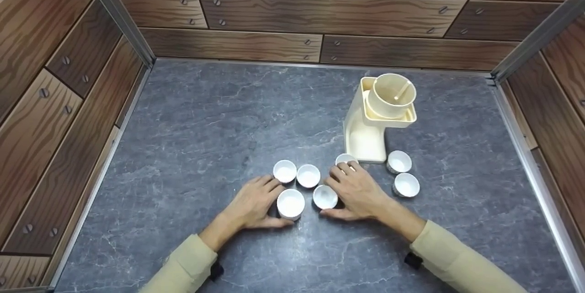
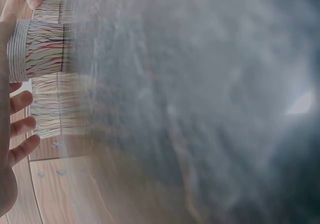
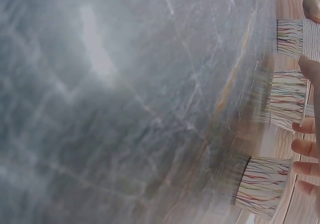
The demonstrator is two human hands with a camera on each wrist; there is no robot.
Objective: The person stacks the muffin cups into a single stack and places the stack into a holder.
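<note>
My left hand (image 1: 252, 204) holds a stack of white paper cups (image 1: 290, 204) between its thumb and fingers. In the left wrist view, several nested rims show on that stack (image 2: 44, 48), above sides patterned with thin coloured lines. To the right, my right hand (image 1: 360, 191) grips a single paper cup (image 1: 325, 197), thumb at the near side and fingers at the far side. Two more cups, one at the left (image 1: 284, 171) and one at the right (image 1: 308, 176), stand just behind the stack. Another cup (image 1: 346, 159) is partly hidden behind my right fingers.
A cream appliance shaped like a coffee maker (image 1: 356, 133) stands behind my right hand, with a round container (image 1: 381, 101) on top and a thin stick inside. Right of its base stand two cups, one farther (image 1: 399, 162) and one nearer (image 1: 406, 185). Wood-patterned walls (image 1: 265, 14) enclose the table.
</note>
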